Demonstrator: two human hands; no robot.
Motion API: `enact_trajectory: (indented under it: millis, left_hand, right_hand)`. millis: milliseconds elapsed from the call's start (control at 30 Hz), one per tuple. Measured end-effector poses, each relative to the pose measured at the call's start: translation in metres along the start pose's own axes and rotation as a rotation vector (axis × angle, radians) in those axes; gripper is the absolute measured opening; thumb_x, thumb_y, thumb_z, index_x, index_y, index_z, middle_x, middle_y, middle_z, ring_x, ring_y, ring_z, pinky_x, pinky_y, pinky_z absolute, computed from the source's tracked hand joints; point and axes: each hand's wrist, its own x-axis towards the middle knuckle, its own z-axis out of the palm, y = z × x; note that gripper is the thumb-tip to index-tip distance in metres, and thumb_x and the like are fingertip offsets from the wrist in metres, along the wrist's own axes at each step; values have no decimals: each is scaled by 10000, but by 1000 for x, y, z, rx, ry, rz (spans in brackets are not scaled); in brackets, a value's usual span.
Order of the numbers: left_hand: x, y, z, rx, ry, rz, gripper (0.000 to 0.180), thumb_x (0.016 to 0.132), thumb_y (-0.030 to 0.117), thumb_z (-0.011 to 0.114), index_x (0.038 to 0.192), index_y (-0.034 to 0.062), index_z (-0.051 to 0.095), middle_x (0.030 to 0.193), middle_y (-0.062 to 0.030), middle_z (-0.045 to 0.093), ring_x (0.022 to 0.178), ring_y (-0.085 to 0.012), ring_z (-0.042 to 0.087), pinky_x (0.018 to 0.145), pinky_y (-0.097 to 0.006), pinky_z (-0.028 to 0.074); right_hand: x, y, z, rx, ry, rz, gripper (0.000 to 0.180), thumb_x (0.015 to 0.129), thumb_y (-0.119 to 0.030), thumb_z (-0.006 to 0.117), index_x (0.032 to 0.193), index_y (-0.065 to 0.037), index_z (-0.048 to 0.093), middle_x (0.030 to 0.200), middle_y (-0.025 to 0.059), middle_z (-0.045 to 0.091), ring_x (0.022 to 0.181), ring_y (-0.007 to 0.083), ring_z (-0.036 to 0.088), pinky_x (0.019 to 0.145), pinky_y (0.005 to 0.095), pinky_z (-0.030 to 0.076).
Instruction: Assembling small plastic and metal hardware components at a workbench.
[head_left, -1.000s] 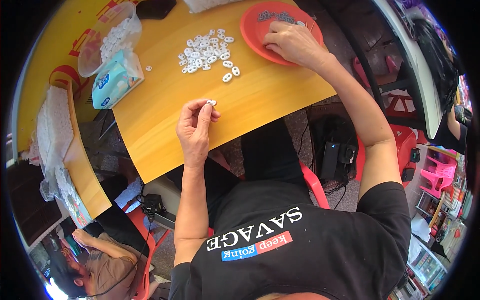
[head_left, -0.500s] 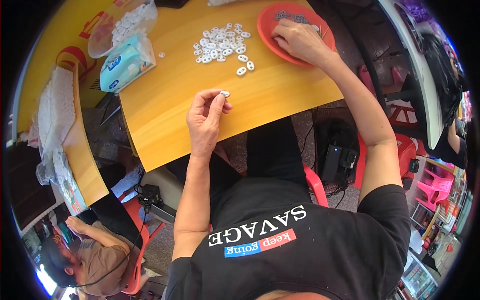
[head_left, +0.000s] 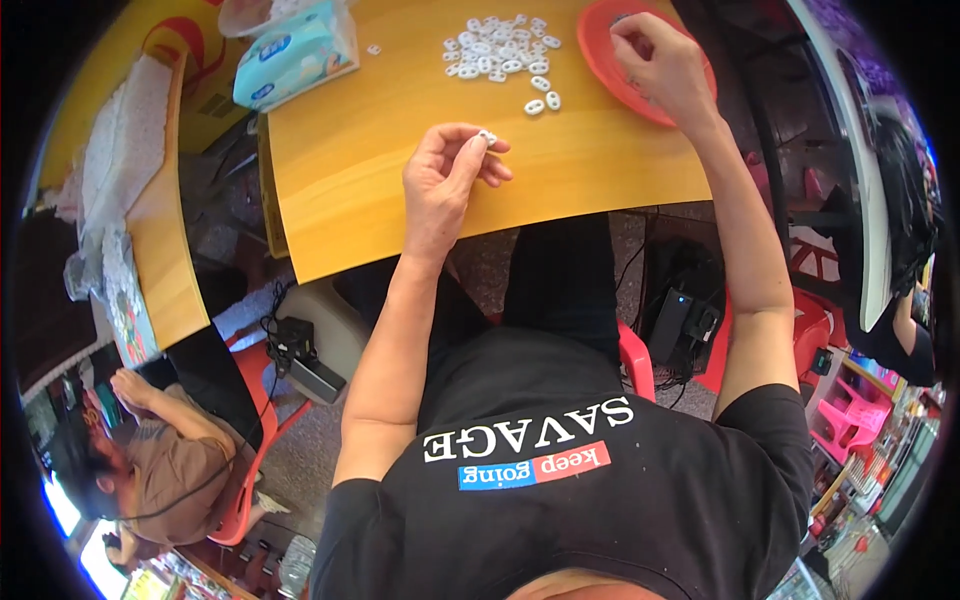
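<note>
Between the thumb and fingers of my left hand (head_left: 440, 185) is a small white oval piece with holes (head_left: 487, 138), held above the near part of the wooden table (head_left: 370, 200). My right hand (head_left: 665, 70) is over the red bowl (head_left: 597, 60), its thumb and fingertips pinched together. Anything in that pinch is too small or hidden to make out. Past the left hand lies a heap of white two-hole pieces (head_left: 500, 50), with several loose ones at its near side. My right hand covers much of the bowl's inside.
A blue tissue pack (head_left: 295, 60) stands at the table's far left, beside a clear plastic tub (head_left: 240, 18). A single white piece (head_left: 374, 49) lies near it. Left of me, another person (head_left: 185, 450) sits by a second table (head_left: 160, 270). Dark power equipment (head_left: 675, 315) is below, at right.
My right hand has lifted from the grey pieces in the red bowl and now shows pinched fingers. The left hand keeps hold of its white piece. The whole view has shifted.
</note>
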Motion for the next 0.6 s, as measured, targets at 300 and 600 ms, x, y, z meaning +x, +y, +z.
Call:
enact_trajectory:
  millis: [300,600]
  left_hand:
    - [5,-3,1,-42,1,35,142,950,102,628,1016,-21,601,903,-100,680,736,-139,657,681,-246,536]
    - [2,-1,-2,-47,-22,49,156,940,130,656,988,-13,615,843,-63,665,712,-114,629,661,-230,512]
  right_hand:
    - [-63,-47,70,876,-219,76,237,935,-127,648,1120,18,677,931,48,693,787,93,634,738,229,517]
    - [-78,-54,94,1130,-298,232,227,943,-188,660,1041,17,650,876,31,653,743,75,588,721,239,515]
